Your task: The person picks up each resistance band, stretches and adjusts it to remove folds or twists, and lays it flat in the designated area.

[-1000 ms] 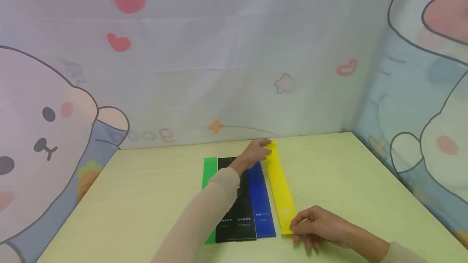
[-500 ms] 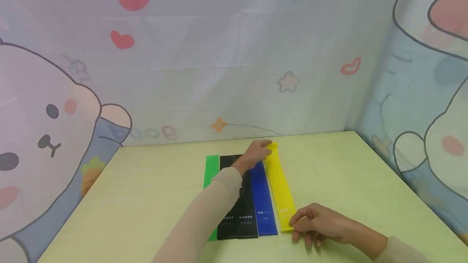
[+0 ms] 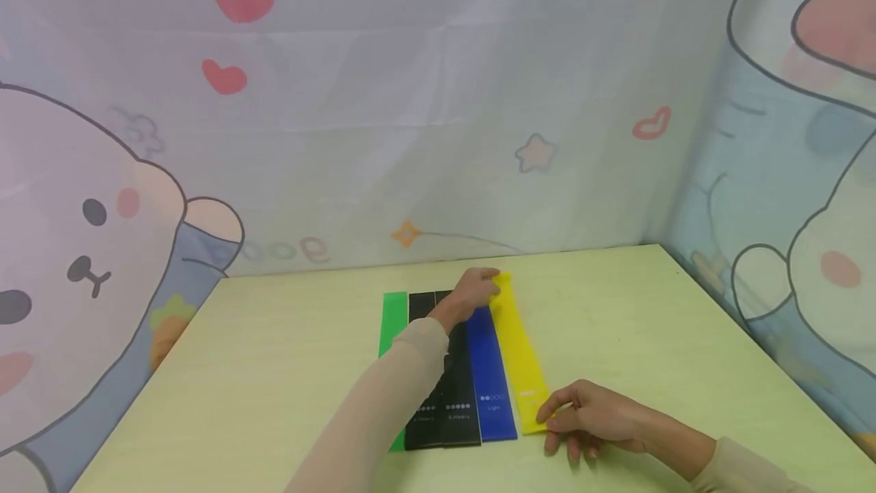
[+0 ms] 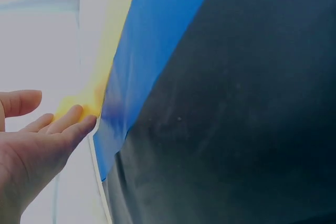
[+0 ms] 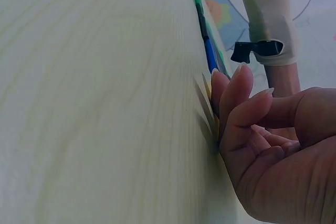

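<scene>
A yellow resistance band (image 3: 518,341) lies lengthwise on the table, slightly slanted, just right of a blue resistance band (image 3: 494,386) marked "Light". At its far end my left hand (image 3: 475,289) reaches across the row. In the left wrist view the fingers (image 4: 68,124) are fairly straight against the yellow band, thumb apart. My right hand (image 3: 595,417) pinches the near right corner of the yellow band between thumb and index finger, the other fingers loosely bent below. In the right wrist view that hand (image 5: 273,150) hides most of the band.
Left of the blue band lie two black resistance bands (image 3: 460,426), one labelled X-Heavy, and a green one (image 3: 393,316). My left sleeve (image 3: 383,394) covers part of them. The pale table (image 3: 274,371) ends at a printed backdrop (image 3: 328,173).
The yellow band has shifted a little left, narrowing the gap to the blue band. Both hands have moved with it; the other bands stay in place.
</scene>
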`<state>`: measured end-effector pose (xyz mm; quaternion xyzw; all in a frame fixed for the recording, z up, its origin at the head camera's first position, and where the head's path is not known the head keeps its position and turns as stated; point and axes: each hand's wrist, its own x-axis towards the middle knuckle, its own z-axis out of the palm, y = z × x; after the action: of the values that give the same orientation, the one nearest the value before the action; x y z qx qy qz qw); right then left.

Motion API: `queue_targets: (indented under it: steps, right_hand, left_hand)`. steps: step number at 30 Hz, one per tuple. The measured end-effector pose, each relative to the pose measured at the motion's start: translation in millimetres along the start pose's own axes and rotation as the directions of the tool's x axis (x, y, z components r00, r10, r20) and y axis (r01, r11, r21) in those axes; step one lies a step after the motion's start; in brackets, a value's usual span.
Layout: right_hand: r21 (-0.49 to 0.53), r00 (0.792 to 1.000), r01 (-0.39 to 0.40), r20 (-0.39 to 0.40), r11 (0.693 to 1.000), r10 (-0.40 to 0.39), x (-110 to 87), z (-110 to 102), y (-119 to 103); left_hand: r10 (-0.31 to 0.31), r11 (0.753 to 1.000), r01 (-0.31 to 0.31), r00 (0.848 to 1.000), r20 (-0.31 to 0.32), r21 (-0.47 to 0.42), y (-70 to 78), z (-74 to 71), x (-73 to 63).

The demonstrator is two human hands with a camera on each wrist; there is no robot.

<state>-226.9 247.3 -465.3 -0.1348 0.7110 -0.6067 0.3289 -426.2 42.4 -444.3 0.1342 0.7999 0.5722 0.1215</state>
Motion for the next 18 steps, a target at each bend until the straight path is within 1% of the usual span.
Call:
queue_targets:
  steps: [7,11,18]
  right_hand:
    - [-0.002,0.998,-0.043,-0.045,0.999,0.043,3.0,1.9,-1.3]
    - [-0.021,0.997,-0.053,-0.064,0.998,0.052,4.8,2.3,-0.6]
    - [-0.026,0.998,-0.042,-0.057,0.999,0.041,4.3,5.4,-1.1]
  left_hand:
    - [-0.007,1.0,0.007,1.0,0.007,-0.026,-2.8,2.0,1.2]
    - [-0.009,1.0,0.009,1.0,0.012,-0.026,-3.2,2.2,2.9]
    - [-0.027,0.999,0.027,1.0,-0.004,0.032,-2.5,1.7,2.5]
